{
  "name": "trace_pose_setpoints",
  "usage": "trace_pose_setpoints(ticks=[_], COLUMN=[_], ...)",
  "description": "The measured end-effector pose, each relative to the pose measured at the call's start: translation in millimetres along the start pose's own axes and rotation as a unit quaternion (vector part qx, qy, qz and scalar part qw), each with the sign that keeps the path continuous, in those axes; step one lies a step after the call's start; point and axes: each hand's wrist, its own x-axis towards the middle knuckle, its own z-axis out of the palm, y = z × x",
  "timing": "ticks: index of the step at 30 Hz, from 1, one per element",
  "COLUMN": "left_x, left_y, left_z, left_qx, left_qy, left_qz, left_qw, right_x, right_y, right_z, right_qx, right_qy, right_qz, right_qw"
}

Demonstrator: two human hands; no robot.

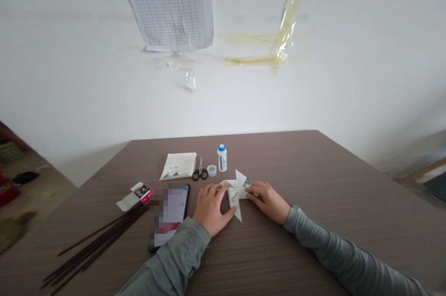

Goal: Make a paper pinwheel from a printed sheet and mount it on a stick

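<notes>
A folded newsprint pinwheel with pointed arms lies on the table between my hands. My left hand holds its left side, with curved fingers on the upper left arm and the thumb by the lower point. At the right arm, my right hand has its thumb and fingertips closed on the paper's edge. Just behind the pinwheel stand a white glue bottle with a blue top and a small clear round cap. Black-handled scissors lie beside the cap.
Folded newsprint sits left of the scissors. A phone, partly blurred out, lies by my left forearm. Farther left are thin dark sticks and an opened small box. A white wall rises behind the table.
</notes>
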Motion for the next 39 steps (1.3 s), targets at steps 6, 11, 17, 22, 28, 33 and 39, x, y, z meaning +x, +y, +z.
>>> trace_pose_setpoints(ticks=[6, 11, 17, 22, 28, 33, 39], left_x=[1, 2, 7, 9, 8, 9, 11], left_y=[6, 8, 13, 14, 15, 18, 20], left_z=[-1, 2, 5, 10, 7, 4, 3], left_qx=[-0.003, -0.017, -0.017, -0.017, -0.019, -0.024, -0.018], left_qy=[-0.001, 0.017, 0.024, 0.032, 0.024, 0.015, -0.001], left_qz=[-0.004, -0.007, -0.004, -0.004, -0.006, -0.008, -0.006], left_qw=[1.000, 1.000, 1.000, 0.999, 1.000, 1.000, 1.000], right_x=[1, 1, -1, -4, -6, -7, -6], right_y=[3, 6, 5, 5, 7, 8, 12], right_z=[9, 9, 9, 10, 13, 14, 17], right_qx=[-0.035, -0.052, -0.065, -0.077, -0.100, -0.100, -0.096], right_qy=[0.041, 0.037, 0.029, 0.036, 0.037, 0.037, 0.049], right_qz=[0.047, 0.017, 0.012, 0.000, -0.009, -0.015, -0.033], right_qw=[0.997, 0.998, 0.997, 0.996, 0.994, 0.994, 0.994])
